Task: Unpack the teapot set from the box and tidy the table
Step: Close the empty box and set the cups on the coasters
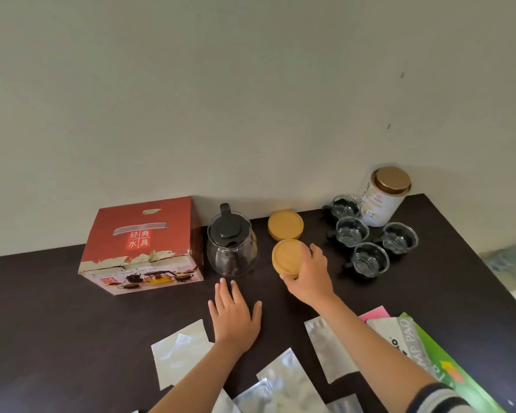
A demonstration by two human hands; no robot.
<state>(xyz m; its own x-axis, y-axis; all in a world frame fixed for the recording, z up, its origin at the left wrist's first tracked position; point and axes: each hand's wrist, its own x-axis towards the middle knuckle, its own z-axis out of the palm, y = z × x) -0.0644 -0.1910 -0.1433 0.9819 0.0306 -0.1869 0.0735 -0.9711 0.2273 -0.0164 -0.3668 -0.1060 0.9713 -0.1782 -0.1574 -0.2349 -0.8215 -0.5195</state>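
A red teapot-set box [142,244] stands at the back left of the dark table [57,308]. Right of it is a glass teapot [232,244] with a black lid. My right hand [309,275] grips a round wooden coaster [288,256] by its edge, just in front of a small stack of wooden coasters [285,225]. My left hand [236,315] lies flat on the table with fingers spread, in front of the teapot. Several glass cups [370,259] with dark handles stand at the right.
A white tea tin [383,201] with a gold lid stands at the back right by the wall. Several silver foil pouches [179,350] lie along the near edge. A green packet [447,368] and pink paper [374,312] lie at the near right.
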